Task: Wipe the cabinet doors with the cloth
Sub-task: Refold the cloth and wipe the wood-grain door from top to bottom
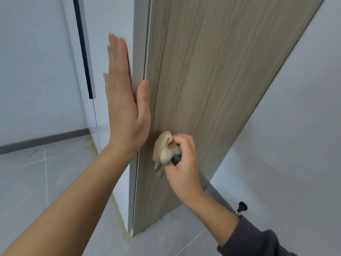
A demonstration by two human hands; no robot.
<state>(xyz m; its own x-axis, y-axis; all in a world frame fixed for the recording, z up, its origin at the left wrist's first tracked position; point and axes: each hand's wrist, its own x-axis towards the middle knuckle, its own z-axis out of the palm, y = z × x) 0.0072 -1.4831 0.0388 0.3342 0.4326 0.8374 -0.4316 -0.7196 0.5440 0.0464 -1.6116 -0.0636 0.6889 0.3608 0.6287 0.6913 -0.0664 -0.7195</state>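
Observation:
A tall wood-grain cabinet door point(212, 80) stands open, its grey edge facing me. My left hand point(125, 100) lies flat on the door's white outer side, with the thumb wrapped around the edge onto the wood face. My right hand point(182, 161) is shut on a bunched beige cloth point(164, 150) with a teal trim. The cloth is pressed against the lower part of the wood face, just right of the edge.
A white cabinet panel with a dark vertical handle strip point(83, 50) stands to the left. A white wall point(295, 145) is on the right, with a black door stop point(241, 206) near its base. Grey floor tiles point(36, 182) lie below.

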